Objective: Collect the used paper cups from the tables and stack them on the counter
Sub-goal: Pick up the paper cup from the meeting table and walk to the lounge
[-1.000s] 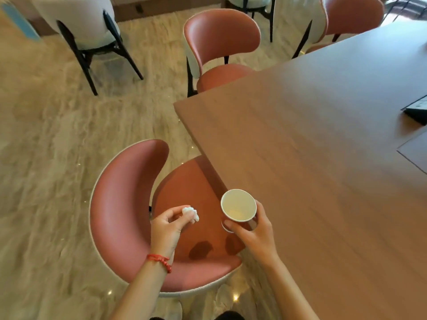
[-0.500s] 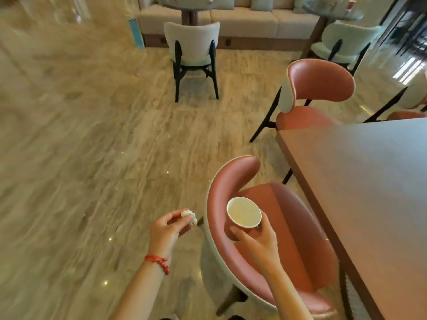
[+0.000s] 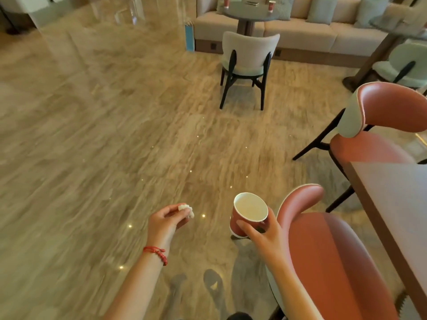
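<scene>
My right hand (image 3: 265, 234) grips a red paper cup (image 3: 248, 213) with a white inside, held upright over the floor beside a red chair. My left hand (image 3: 165, 221), with a red cord at the wrist, pinches a small crumpled white paper wad (image 3: 186, 209). Far ahead, two more red paper cups (image 3: 227, 1) (image 3: 272, 5) stand on a dark round table (image 3: 250, 12) in front of a sofa.
A red chair (image 3: 328, 262) is tucked at the brown wooden table (image 3: 397, 204) on my right, with another red chair (image 3: 379, 135) behind it. A beige chair (image 3: 248, 58) stands ahead by the round table. Marble floor (image 3: 104, 146) spreads to the left. A beige sofa (image 3: 312, 31) lines the back.
The view has swung left, away from the wooden table toward the open floor and the far round table. Both hands keep the same hold on the cup and the paper wad.
</scene>
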A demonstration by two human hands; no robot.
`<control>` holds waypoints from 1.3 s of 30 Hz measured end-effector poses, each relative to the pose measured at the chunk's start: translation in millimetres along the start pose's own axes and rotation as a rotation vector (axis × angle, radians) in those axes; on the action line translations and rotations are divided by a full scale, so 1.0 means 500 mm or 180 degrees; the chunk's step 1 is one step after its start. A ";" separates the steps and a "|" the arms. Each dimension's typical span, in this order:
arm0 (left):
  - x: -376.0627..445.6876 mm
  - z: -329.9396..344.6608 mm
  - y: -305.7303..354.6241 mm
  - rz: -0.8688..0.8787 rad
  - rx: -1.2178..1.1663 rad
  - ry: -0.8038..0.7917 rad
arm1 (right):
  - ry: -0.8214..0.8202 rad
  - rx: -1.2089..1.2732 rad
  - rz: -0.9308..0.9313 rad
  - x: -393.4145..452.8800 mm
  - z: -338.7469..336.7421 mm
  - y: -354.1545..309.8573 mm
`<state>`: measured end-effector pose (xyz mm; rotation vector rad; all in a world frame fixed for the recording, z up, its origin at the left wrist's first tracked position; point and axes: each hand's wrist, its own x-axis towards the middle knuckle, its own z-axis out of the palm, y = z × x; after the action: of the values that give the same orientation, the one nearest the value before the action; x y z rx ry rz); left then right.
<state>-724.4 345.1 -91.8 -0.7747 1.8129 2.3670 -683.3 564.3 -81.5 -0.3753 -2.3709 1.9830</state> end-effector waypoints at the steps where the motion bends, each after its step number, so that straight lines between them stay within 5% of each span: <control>1: 0.013 0.001 0.002 -0.0017 -0.0008 0.0009 | 0.0013 -0.0036 -0.0018 0.014 0.004 -0.003; 27: 0.696 0.359 0.269 0.0086 -0.0046 0.0109 | -0.0034 0.0050 -0.0039 0.859 0.066 -0.111; 39: 1.210 0.470 0.466 -0.0017 -0.0111 0.0057 | 0.0077 0.0215 -0.0039 1.381 0.255 -0.217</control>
<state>-1413.9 339.3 -97.3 -0.8060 1.7785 2.4023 -1393.6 562.8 -91.1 -0.3790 -2.2794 2.0350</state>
